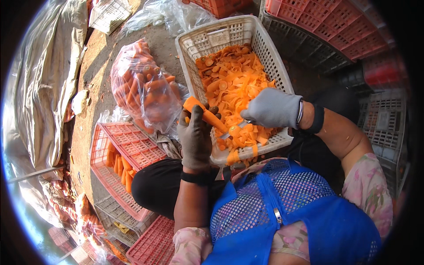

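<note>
My left hand [194, 138], in a grey glove with a darkened palm, is closed around a peeled orange carrot [206, 116] tilted down to the right. My right hand [274, 108], in a cleaner grey glove, grips a small knife [226, 135]; its thin metal blade lies at the lower end of the carrot. A round cut carrot end [234, 131] shows beside the blade. Beneath both hands stands a whitish plastic crate [270, 48] holding a heap of carrot peelings [232, 95] and cut ends. The knife's handle is hidden in my fist.
To the left, a clear plastic bag [143, 86] full of carrots rests on the ground. Nearer me, a pink crate [132, 141] holds several peeled carrots [119, 163]. Stacked red crates [329, 26] stand at the far right. A pale tarp [46, 79] hangs along the left.
</note>
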`<control>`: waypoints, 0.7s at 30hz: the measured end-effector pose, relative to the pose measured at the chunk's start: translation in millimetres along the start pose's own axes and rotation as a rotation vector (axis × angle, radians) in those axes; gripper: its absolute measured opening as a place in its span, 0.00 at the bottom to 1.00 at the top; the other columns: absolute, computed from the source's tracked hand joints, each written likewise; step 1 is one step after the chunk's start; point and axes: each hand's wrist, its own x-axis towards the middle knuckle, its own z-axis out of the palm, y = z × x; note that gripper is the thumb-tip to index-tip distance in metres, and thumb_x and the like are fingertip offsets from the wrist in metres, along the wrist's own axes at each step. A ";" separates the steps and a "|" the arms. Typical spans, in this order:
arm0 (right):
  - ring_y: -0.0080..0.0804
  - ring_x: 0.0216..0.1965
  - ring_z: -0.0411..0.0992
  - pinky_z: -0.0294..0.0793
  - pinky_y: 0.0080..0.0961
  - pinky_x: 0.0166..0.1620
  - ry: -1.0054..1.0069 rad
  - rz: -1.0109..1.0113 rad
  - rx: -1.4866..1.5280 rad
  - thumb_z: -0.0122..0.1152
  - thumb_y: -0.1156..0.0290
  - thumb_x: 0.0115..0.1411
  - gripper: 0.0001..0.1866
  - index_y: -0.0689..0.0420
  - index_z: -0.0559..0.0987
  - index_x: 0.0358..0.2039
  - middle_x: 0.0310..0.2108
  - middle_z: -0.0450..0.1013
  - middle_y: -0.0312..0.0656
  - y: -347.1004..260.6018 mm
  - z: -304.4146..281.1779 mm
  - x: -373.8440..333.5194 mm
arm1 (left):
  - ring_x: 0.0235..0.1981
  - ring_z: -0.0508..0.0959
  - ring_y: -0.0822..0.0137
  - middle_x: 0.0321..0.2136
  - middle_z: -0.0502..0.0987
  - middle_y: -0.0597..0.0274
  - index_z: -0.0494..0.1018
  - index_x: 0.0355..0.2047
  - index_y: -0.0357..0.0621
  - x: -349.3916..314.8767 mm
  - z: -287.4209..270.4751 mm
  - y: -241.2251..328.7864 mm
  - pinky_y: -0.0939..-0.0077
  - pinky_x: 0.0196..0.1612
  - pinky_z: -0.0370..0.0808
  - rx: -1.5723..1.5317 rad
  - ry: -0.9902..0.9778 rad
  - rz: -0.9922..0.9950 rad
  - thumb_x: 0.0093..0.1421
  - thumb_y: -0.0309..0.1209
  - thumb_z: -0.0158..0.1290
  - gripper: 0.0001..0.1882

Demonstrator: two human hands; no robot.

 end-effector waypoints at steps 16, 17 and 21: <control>0.50 0.38 0.84 0.83 0.45 0.45 0.044 0.442 0.031 0.62 0.58 0.73 0.15 0.56 0.87 0.45 0.35 0.84 0.49 26.9 8.2 10.2 | 0.66 0.77 0.43 0.64 0.77 0.48 0.67 0.70 0.42 -8.6 12.3 -4.3 0.36 0.71 0.73 -0.511 -0.227 -0.199 0.80 0.47 0.51 0.28; 0.50 0.39 0.84 0.83 0.45 0.46 0.068 0.454 0.070 0.61 0.56 0.73 0.16 0.56 0.86 0.46 0.36 0.85 0.49 28.3 6.1 9.0 | 0.66 0.77 0.43 0.64 0.77 0.48 0.67 0.70 0.42 -8.7 12.2 -6.1 0.36 0.71 0.73 -0.514 -0.225 -0.195 0.80 0.47 0.51 0.28; 0.51 0.41 0.84 0.83 0.42 0.48 0.201 0.356 0.269 0.63 0.57 0.73 0.17 0.57 0.86 0.48 0.39 0.85 0.52 33.4 14.2 12.8 | 0.64 0.78 0.44 0.65 0.75 0.49 0.66 0.71 0.43 -6.5 0.5 -11.8 0.38 0.68 0.77 -0.404 -0.214 -0.131 0.81 0.50 0.46 0.29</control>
